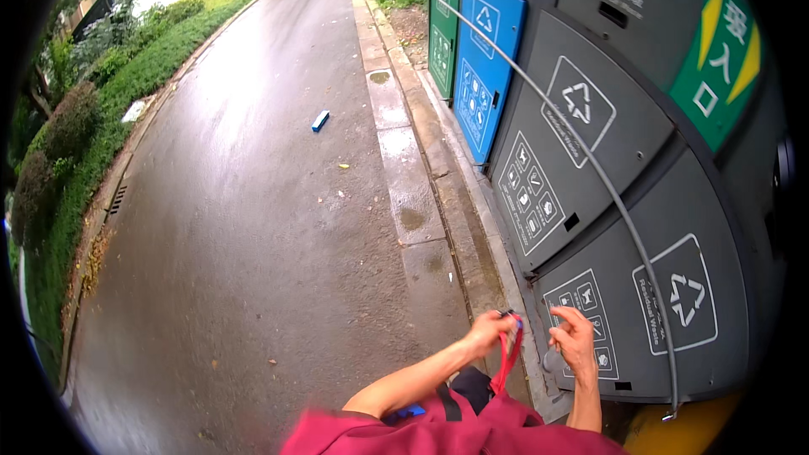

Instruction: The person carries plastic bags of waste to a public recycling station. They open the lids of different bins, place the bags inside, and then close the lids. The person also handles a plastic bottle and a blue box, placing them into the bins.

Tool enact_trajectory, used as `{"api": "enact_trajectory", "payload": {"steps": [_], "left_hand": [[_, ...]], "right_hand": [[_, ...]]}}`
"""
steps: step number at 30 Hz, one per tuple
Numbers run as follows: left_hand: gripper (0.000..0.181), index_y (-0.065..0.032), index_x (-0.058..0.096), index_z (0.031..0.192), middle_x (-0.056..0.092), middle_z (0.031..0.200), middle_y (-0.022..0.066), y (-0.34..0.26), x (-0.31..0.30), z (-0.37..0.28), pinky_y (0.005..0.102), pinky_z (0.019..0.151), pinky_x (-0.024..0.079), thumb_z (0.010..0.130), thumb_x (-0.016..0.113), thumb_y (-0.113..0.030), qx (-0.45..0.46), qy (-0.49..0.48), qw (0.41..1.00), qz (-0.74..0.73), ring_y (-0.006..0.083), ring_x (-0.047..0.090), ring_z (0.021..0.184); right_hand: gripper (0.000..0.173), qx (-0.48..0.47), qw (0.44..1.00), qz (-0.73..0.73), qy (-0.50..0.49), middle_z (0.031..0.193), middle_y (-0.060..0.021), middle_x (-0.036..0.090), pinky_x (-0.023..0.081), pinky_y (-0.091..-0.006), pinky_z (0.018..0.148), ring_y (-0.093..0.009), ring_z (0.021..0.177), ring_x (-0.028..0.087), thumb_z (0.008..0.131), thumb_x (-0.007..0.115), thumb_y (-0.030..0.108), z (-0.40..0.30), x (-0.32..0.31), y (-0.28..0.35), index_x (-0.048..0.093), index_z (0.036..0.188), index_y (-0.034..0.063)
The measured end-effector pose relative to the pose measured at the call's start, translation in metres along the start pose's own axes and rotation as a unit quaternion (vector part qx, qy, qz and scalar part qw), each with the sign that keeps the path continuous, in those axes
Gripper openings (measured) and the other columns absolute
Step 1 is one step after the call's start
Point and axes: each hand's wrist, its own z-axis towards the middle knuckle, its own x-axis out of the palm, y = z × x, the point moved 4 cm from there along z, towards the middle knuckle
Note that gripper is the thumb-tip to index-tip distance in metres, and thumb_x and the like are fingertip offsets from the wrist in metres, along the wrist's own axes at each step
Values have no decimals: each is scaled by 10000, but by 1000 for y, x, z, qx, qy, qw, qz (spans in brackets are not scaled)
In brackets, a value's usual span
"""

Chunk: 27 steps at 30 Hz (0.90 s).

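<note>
My left hand (490, 333) is closed around a red strap (509, 360), with a small black and blue piece at its top. The strap hangs down to my red clothing (417, 433). To its right, my right hand (576, 340) is raised with bent fingers before a grey residual-waste bin door (689, 278). A translucent plastic object (553, 360) shows just below its thumb; whether the hand grips it I cannot tell.
A long grey metal bar (591, 155) runs across the grey, blue (490, 63) and green (444, 25) bin doors. On the wet road (253, 234) lies a blue box-shaped object (320, 121). A stone kerb (436, 202) borders the bins; hedges (69, 120) line the far side.
</note>
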Motion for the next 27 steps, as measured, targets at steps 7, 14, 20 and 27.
{"api": "enact_trajectory", "payload": {"steps": [7, 14, 20, 27], "left_hand": [[47, 35, 549, 928, 595, 871, 121, -162, -117, 78, 299, 661, 533, 891, 532, 11, 109, -67, 971, -200, 204, 591, 755], [214, 14, 523, 1089, 608, 1030, 124, -347, -220, 145, 367, 865, 525, 878, 554, -4, 116, -36, 989, -83, 227, 612, 948], [244, -17, 591, 1094, 636, 1025, 84, -453, -318, 123, 281, 764, 508, 851, 584, -7, 125, -214, 966, 68, 163, 628, 903], [433, -12, 598, 1142, 620, 1123, 60, -621, -435, 123, 305, 935, 431, 719, 586, 83, 312, -262, 872, 273, 171, 559, 1075]], "right_hand": [[841, -163, 958, -185, 148, 1132, -130, 571, 519, -289, 667, -185, 742, 626, 752, 656, -10, 147, 153, -37, 221, 1462, 110], [894, -200, 976, -71, 38, 1051, -126, 572, 506, -331, 708, -225, 771, 595, 773, 728, 121, 353, 280, -38, 180, 1480, 144], [634, 10, 989, 115, 97, 889, -67, 605, 454, -226, 490, -76, 584, 539, 867, 635, 126, 508, 360, -9, 328, 1421, 86], [124, -194, 911, -26, 364, 815, -113, 668, 509, -289, 663, -178, 746, 646, 815, 644, 77, 653, 500, 80, 673, 890, -17]]}}
